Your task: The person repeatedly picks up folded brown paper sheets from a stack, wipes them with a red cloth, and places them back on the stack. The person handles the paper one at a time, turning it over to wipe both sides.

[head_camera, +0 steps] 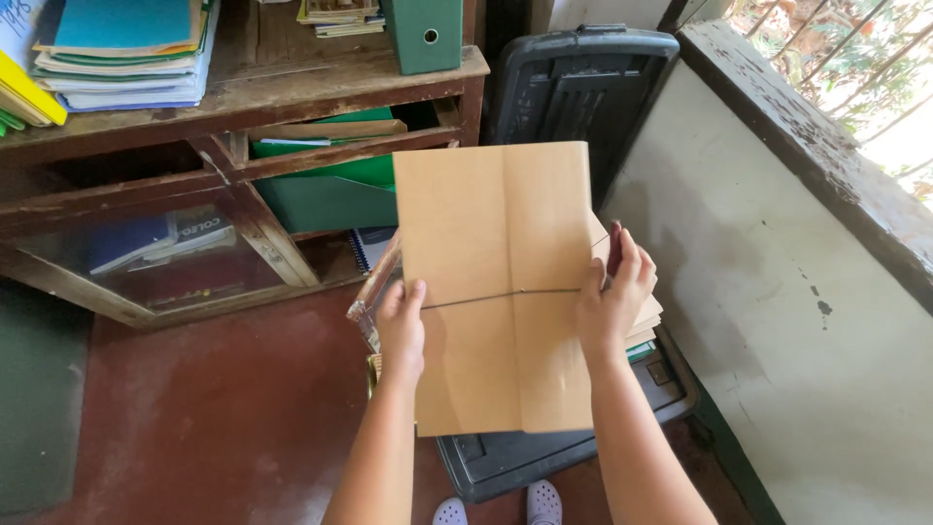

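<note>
Both hands gripping brown paper parcel [496, 282], thin string [486, 297] across

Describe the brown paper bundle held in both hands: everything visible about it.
The brown paper bundle is a flat, upright rectangle of plain kraft-like paper with a vertical overlap seam near its middle. A thin dark string crosses it horizontally. The left hand grips its left edge, the right hand its right edge, above a dark plastic bin.

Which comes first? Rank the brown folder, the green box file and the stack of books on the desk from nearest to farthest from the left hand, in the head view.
1. Brown folder: held by the left hand.
2. Green box file: upright on the desk, straight above.
3. Stack of books: far upper left.
</note>
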